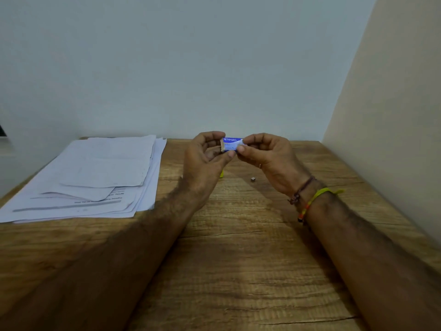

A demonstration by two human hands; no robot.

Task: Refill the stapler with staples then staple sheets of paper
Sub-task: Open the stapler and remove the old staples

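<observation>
Staples come here in a small blue-and-white box, which is held in the air above the far part of the wooden worktop, between the person's two hands. The left hand has its grip closed on the box's left end, thumb under it and curled fingers over the top; a brown cardboard flap shows at that end. The right hand pinches the box's right end between thumb and fingertips, so its grip too is closed on the box. A ring sits on one finger of the right hand, and thread bands, brown, yellow and orange, circle the right wrist.

Just under the left hand a small yellow object peeks out on the worktop; it is mostly hidden and cannot be identified. A tiny metallic piece lies on the wood below the hands, apart from both. A loose stack of paper sheets lies on the left part of the worktop, well apart from the hands, some sheets printed with text.
</observation>
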